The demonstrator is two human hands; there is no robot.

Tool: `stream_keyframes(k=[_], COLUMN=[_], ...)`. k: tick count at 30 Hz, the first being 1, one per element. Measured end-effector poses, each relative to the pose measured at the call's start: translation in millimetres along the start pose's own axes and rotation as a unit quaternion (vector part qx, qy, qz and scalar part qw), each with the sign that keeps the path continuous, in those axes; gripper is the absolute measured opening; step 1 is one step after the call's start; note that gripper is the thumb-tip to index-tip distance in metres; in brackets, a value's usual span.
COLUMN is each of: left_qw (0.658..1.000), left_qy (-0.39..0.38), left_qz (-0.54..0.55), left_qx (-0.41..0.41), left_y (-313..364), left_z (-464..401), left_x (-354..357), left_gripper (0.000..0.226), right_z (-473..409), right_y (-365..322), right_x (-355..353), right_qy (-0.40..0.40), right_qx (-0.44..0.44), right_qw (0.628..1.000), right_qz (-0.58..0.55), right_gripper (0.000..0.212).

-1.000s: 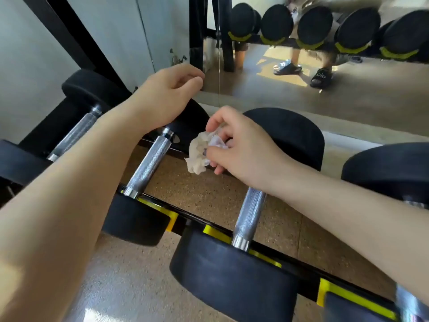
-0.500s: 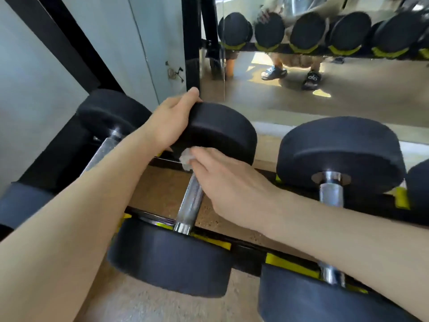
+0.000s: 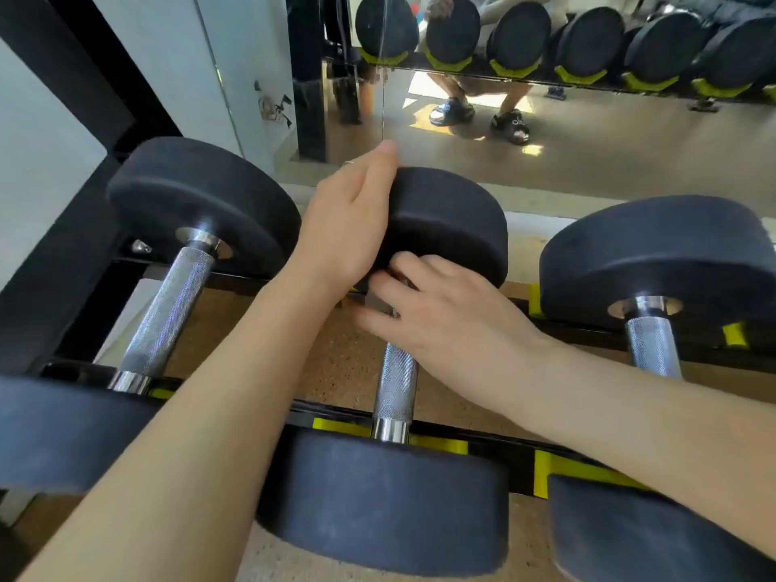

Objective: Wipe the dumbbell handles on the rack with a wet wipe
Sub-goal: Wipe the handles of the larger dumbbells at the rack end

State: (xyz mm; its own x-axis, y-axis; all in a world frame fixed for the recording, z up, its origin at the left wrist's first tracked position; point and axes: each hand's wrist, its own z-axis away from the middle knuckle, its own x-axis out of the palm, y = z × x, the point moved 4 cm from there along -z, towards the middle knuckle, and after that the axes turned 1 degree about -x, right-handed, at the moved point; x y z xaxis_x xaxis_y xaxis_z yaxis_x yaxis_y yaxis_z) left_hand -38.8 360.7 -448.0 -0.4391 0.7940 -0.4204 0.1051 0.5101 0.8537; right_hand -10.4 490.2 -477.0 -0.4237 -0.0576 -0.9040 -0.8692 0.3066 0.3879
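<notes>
The person is working on the middle dumbbell with black rubber heads and a knurled chrome handle [image 3: 394, 384], which is lying near-to-far across the black rack with yellow cradle pads [image 3: 436, 445]. The left hand [image 3: 344, 228] is reaching in from the near left and cupping the left side of the far black rubber head [image 3: 449, 228], fingers [image 3: 384, 155] pressed together and laid over its far edge, probably to be steadying the weight against rolling. The right hand [image 3: 436, 312] is coming in from the right with its wrist bent, fingers curled around the far end of the handle just below that head; the white wet wipe [image 3: 378, 304] is showing only as a pale sliver under them, apparently being pinched against the metal. The near stretch of handle is lying bare, so wiping is likely starting at the far end. Similar dumbbells are resting to the left [image 3: 168, 312] and right [image 3: 653, 346].
</notes>
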Motion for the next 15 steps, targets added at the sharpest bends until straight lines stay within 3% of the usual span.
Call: stream_keyframes(k=[3,9,12,15], left_qw=[1.000,1.000,0.999,0.999], left_qy=[0.013,0.029,0.036,0.041], left_qz=[0.002,-0.002,-0.003,-0.006], left_qx=[0.010,0.010,0.005,-0.008], left_y=[-1.0,-2.5,-2.5,-0.5], left_z=[1.3,1.6,2.7,3.6], left_x=[-0.1,0.9,1.2,2.4], left_gripper=[0.058,0.061,0.061,0.060], right_z=[-5.3,-4.1,2.9,12.3], right_y=[-1.3,-1.4,1.1,4.6], right_x=[2.3,-3.5,-8.4,-9.1], right_qy=[-0.001,0.001,0.003,-0.014], right_qx=[0.002,0.044,0.081,0.138], right_qw=[0.999,0.997,0.997,0.988], right_qz=[0.053,0.056,0.016,-0.072], right_gripper=[0.043,0.043,0.036,0.047])
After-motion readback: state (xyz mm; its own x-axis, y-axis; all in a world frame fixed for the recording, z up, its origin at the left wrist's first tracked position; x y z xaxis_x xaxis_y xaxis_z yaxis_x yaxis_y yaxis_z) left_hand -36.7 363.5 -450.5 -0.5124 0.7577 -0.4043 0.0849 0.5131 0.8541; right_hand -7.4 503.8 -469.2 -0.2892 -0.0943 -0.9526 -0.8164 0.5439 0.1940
